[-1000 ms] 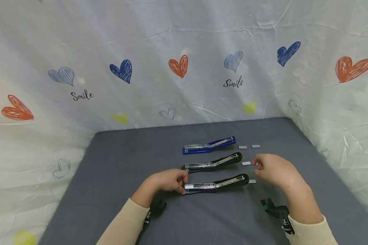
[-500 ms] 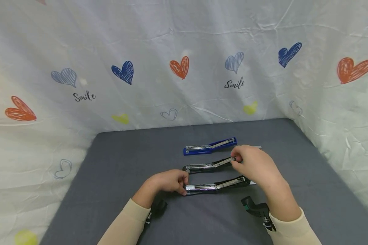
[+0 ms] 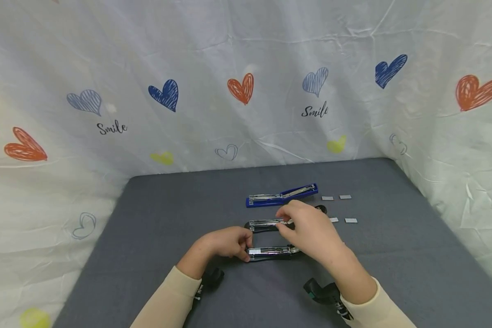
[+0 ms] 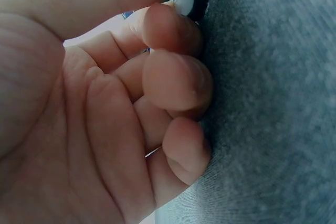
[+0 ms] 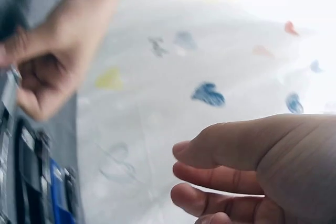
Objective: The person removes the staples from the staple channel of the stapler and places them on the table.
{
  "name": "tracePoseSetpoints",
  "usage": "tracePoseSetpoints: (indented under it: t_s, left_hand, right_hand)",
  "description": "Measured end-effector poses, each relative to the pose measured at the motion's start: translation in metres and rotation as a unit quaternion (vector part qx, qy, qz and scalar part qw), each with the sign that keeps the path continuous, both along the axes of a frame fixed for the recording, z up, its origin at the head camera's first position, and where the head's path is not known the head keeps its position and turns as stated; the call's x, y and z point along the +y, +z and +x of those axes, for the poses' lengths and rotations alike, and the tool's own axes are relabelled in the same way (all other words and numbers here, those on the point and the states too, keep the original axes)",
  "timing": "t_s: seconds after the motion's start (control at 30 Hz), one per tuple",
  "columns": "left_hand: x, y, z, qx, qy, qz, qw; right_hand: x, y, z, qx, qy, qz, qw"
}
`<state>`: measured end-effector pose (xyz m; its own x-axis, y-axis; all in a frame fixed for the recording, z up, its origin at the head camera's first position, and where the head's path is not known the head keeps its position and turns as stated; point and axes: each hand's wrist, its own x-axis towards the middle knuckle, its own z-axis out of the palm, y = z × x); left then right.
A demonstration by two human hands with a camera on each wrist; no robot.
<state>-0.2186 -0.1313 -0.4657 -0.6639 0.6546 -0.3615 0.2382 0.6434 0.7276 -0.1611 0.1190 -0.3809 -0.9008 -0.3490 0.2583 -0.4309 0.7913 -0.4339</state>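
Observation:
My left hand pinches the left end of the nearest black stapler, which lies unfolded. In the left wrist view, its other fingers curl beside the grey cloth. My right hand hovers over the middle black stapler, hiding much of its right arm and that of the nearest one. In the right wrist view, the thumb and fingertips come close together; nothing plainly shows between them. A whitish piece sits in the nearest stapler's left channel. Behind lies an unfolded blue stapler.
Small silvery staple strips lie right of the staplers: a left back strip, a right back strip and a middle-row strip, with another partly hidden. A grey cloth covers the table. A white curtain surrounds it.
My right hand has moved left from beside the staple strips, over the middle stapler's right arm, to near its hinge. The left hand stays at the nearest stapler's end.

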Motion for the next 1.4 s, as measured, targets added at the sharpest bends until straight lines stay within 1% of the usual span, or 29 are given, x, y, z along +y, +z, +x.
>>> tracePoseSetpoints:
  t_s: [0.17,0.3,0.5,0.63,0.73,1.0,1.23,1.4]
  left_hand:
    - [-0.001,0.000,-0.002,-0.005,0.001,-0.002,1.0000]
    - [-0.001,-0.001,-0.002,-0.006,-0.001,-0.004,1.0000]
    - [-0.001,-0.001,-0.002,-0.003,-0.004,-0.004,1.0000]
    - [-0.001,-0.001,-0.002,-0.007,-0.002,-0.001,1.0000]
    - [-0.001,-0.001,-0.002,-0.007,0.000,-0.001,1.0000]
    - [-0.001,0.000,-0.002,-0.003,0.000,-0.003,1.0000]
    - [-0.001,0.002,-0.002,0.000,0.000,-0.009,1.0000]
    - [-0.001,0.001,-0.002,0.003,-0.002,-0.011,0.9999]
  right_hand:
    - [-0.015,-0.011,0.004,0.014,0.032,0.009,0.9994]
    - [-0.023,-0.020,0.006,0.005,0.053,0.025,0.9983]
    - [-0.032,-0.035,0.006,-0.031,0.090,0.037,0.9948]
    - [-0.037,-0.045,0.003,-0.053,0.102,0.037,0.9927]
    - [-0.040,-0.052,0.000,-0.064,0.097,0.032,0.9926]
    - [-0.044,-0.065,0.001,-0.127,0.037,0.014,0.9912]
    - [-0.048,-0.069,0.001,-0.132,0.009,-0.004,0.9912]
    - [-0.049,-0.070,0.001,-0.140,-0.011,-0.012,0.9901]
